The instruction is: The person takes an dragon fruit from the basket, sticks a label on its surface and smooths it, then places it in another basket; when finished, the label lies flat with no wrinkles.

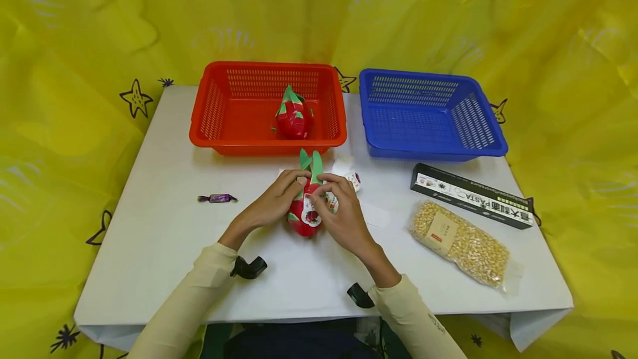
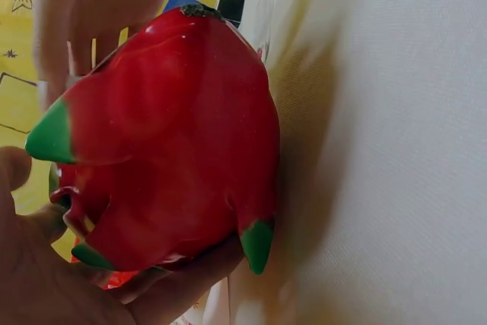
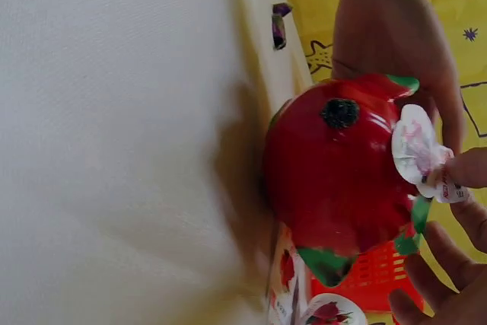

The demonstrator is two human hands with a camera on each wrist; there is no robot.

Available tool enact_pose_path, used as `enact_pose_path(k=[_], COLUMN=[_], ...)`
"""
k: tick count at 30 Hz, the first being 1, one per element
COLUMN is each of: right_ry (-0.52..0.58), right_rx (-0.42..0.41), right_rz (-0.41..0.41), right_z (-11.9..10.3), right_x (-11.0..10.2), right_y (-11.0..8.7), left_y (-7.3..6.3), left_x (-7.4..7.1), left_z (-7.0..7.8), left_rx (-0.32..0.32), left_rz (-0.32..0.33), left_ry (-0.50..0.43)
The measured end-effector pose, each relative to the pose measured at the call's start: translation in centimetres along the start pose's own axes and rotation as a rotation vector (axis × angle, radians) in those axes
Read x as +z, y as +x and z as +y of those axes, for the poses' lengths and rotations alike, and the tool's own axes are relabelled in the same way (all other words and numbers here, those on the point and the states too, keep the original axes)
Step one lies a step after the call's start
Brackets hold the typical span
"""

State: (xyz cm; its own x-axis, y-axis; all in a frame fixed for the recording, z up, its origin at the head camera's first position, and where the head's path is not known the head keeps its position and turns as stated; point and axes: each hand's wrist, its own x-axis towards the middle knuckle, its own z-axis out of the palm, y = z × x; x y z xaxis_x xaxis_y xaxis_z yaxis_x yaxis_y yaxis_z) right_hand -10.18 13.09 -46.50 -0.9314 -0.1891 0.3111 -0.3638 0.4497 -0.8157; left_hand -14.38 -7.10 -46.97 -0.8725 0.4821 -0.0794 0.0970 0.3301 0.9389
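A glossy red dragon fruit (image 1: 301,229) with green leaf tips lies on the table between my hands. My left hand (image 1: 276,200) holds it from its left side, fingers curved round it in the left wrist view. My right hand (image 1: 346,221) pinches the edge of a white sticker (image 1: 311,216) printed with a red fruit. In the right wrist view part of this sticker (image 3: 412,142) lies against the fruit's skin, and the end between thumb and finger stands away from it. How firmly the sticker adheres, I cannot tell.
Another dragon fruit (image 1: 294,122) sits in the red basket (image 1: 224,145) behind. Right of it stands a blue basket (image 1: 423,151). Sticker sheets (image 1: 355,180) lie beside my right hand. A black pasta box (image 1: 471,195), bagged corn kernels (image 1: 463,242) and a purple-wrapped candy (image 1: 217,198) lie around.
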Motion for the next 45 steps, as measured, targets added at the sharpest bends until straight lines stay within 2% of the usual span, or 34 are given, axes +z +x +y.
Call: enact_pose_path(k=[4, 9, 12, 15, 22, 29, 35, 38, 45], right_ry=[-0.007, 0.130, 0.220, 0.263, 0.278, 0.261, 0.300, 0.318, 0.323], right_rx=[0.028, 0.140, 0.222, 0.276, 0.276, 0.260, 0.290, 0.296, 0.372], right_rz=[0.028, 0.028, -0.013, -0.080, -0.234, -0.278, -0.330, -0.317, -0.194], right_z=[0.4, 0.9, 1.1, 1.2, 2.1, 2.6, 3.1, 3.0, 2.0], right_x=[0.4, 0.8, 0.9, 0.6, -0.6, -0.8, -1.4, -1.4, 0.0], right_y=[-0.1, -0.2, -0.2, -0.3, -1.0, -1.0, -0.7, -0.4, 0.3], left_y=[-0.1, -0.4, -0.5, -0.5, -0.4, -0.6, -0.5, -0.5, -0.6], left_x=[0.0, -0.2, -0.4, -0.3, -0.3, -1.2, -1.5, -1.6, -1.5], left_z=[-0.1, -0.4, -0.5, -0.6, -0.7, -1.0, -0.8, -0.8, -0.8], left_rx=[-0.004, 0.012, 0.016, 0.023, 0.003, -0.018, -0.001, 0.013, 0.033], left_rz=[-0.014, -0.024, -0.023, -0.019, -0.003, -0.122, -0.157, -0.157, -0.132], left_ry=[0.001, 0.030, 0.032, 0.023, 0.011, -0.032, -0.034, -0.034, -0.035])
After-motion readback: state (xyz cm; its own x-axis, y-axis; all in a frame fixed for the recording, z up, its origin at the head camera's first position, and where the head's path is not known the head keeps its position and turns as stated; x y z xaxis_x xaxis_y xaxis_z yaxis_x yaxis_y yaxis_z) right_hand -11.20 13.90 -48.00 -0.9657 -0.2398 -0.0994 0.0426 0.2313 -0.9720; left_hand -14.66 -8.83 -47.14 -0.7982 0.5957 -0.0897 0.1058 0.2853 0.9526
